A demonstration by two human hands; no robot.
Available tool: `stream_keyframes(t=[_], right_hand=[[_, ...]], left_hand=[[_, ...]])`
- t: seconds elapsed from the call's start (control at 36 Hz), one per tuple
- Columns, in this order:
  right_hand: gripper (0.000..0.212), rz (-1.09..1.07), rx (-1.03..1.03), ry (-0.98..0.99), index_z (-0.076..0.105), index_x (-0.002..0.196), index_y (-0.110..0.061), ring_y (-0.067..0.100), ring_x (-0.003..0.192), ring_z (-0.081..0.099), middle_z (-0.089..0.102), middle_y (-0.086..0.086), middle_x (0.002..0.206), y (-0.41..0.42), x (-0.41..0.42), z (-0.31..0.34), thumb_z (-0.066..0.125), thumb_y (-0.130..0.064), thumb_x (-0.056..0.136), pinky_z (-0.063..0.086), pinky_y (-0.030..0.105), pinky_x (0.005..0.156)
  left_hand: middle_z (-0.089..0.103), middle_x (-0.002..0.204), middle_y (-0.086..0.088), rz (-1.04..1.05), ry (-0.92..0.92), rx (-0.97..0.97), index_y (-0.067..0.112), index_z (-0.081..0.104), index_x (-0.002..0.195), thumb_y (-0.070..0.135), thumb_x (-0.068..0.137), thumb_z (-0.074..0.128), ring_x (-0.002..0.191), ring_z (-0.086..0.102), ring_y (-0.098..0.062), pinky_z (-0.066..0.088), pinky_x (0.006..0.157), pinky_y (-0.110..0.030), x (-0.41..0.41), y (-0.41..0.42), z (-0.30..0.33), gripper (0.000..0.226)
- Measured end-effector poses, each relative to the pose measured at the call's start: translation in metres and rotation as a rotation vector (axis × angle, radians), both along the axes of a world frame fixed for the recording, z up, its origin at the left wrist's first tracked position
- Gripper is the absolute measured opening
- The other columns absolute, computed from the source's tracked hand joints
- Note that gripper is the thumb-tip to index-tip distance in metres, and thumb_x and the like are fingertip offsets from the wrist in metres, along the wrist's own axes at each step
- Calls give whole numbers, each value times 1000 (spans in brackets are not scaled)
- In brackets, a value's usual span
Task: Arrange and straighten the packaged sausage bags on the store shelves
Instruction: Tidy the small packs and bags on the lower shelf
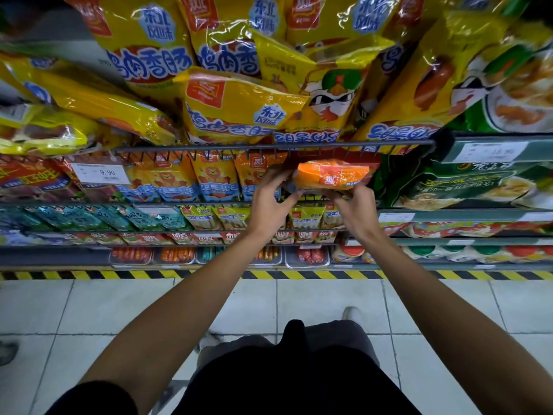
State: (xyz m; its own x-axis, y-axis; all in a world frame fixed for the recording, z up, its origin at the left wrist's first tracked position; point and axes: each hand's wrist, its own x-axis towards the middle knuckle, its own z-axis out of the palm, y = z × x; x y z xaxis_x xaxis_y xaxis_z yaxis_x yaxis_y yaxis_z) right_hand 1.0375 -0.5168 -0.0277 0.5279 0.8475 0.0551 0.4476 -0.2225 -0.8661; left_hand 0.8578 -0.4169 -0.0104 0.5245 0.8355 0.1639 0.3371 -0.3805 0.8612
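My right hand grips an orange sausage bag from beneath, holding it up just under the wire rail. My left hand sits just beside it, fingers loosely curled and spread, fingertips at the bag's left end. Yellow sausage bags lean above both hands.

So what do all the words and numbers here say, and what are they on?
"9.90": white price tag on the left shelf rail.
"东北风味": blue badge on the yellow sausage bags.
"鸡肉香肠": same yellow bags.
Price tag on the right: too blurred.
Orange bag held in the right hand: too small.
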Motion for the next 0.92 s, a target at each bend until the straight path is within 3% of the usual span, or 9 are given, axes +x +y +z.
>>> stream_keyframes(t=[0.11, 0.22, 0.28, 0.39, 0.47, 0.58, 0.69, 0.78, 0.92], right_hand=[[21, 65, -18, -21, 67, 115, -23, -14, 105, 61, 68, -25, 109, 10, 2, -3, 74, -18, 95, 48, 8, 91], [26, 83, -55, -7, 67, 118, -15, 7, 105, 68, 71, -13, 109, 19, 5, -11, 72, -27, 96, 54, 24, 92], [26, 103, -130, 13, 65, 114, -10, 15, 102, 70, 72, -7, 105, 23, 7, -16, 71, -27, 96, 55, 28, 88], [24, 171, -248, 25, 57, 117, -11, 26, 99, 67, 72, 15, 115, 36, 13, -17, 63, -28, 102, 49, 34, 83], [36, 191, -263, 16, 54, 132, -9, 27, 109, 66, 71, 10, 123, 40, 13, -16, 59, -31, 104, 51, 38, 90], [31, 128, -209, 63, 51, 125, -6, 16, 92, 64, 70, 4, 105, 34, 8, -20, 55, -30, 106, 44, 32, 77], [41, 83, -181, 124, 50, 142, -2, 23, 109, 62, 67, 13, 127, 31, 0, -19, 48, -26, 109, 49, 33, 97], [43, 49, -159, 138, 54, 140, 0, -1, 96, 58, 68, 0, 117, 30, 0, -18, 49, -28, 109, 40, 3, 78], [41, 57, -137, 147, 55, 141, -5, 14, 114, 59, 67, 9, 131, 36, 2, -12, 47, -30, 109, 44, 6, 83]], left_hand=[[63, 134, -6, 32, 58, 41, 10, 64, 137, 20, 95, 75, 123, 59, -20, 48, 110, -37, -5, -1, -4, 44], [55, 140, -4, 94, 84, 176, 13, 61, 138, 17, 99, 70, 131, 50, -14, 31, 107, -3, -19, -2, -12, 41], [51, 145, -5, 63, 132, 236, 15, 58, 142, 15, 100, 67, 136, 44, -14, 23, 106, 2, -28, -2, -17, 42], [43, 153, -3, -35, 228, 357, 16, 54, 146, 5, 97, 64, 145, 38, -23, 19, 111, -2, -44, 3, -32, 51], [33, 162, 1, -108, 332, 430, 20, 46, 153, 5, 96, 64, 153, 25, -24, 14, 121, -11, -53, 9, -42, 62], [21, 170, 2, -159, 442, 528, 23, 35, 159, 10, 97, 62, 160, 7, -24, 4, 129, -33, -58, 14, -51, 69], [9, 174, 2, -172, 525, 616, 23, 22, 164, 16, 97, 63, 161, -4, -24, -6, 130, -35, -57, 20, -52, 79], [0, 175, 4, -191, 536, 645, 26, 8, 167, 15, 95, 64, 161, -3, -27, 5, 129, -43, -59, 23, -55, 92], [-10, 174, 6, -203, 574, 632, 27, 0, 167, 16, 93, 66, 161, -10, -26, 38, 118, -48, -57, 26, -59, 99]])
